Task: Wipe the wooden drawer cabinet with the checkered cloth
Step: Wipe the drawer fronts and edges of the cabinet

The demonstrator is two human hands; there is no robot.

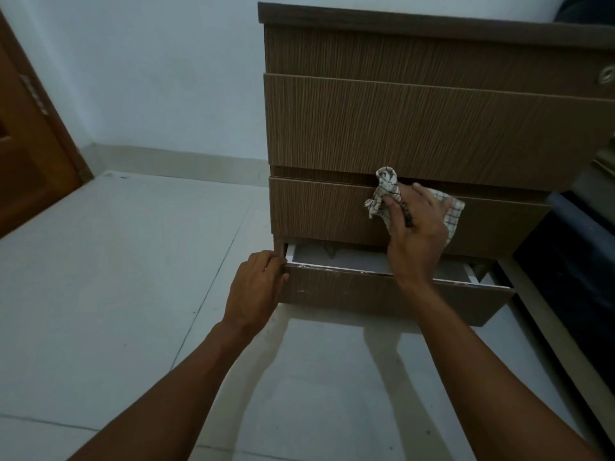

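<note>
The wooden drawer cabinet [416,128] stands in front of me with several drawer fronts. Its bottom drawer [366,294] is pulled partly out and shows a pale inside. My right hand [416,237] presses the white checkered cloth [386,191] flat against the front of the drawer above the bottom one, with the cloth bunched up past my fingers. My left hand [256,287] grips the left top corner of the bottom drawer's front.
Pale floor tiles [133,294] spread to the left and below me. A brown wooden door [30,144] stands at the far left by the white wall. Dark furniture [579,261] sits close to the cabinet's right side. A round lock [606,74] is on the top drawer.
</note>
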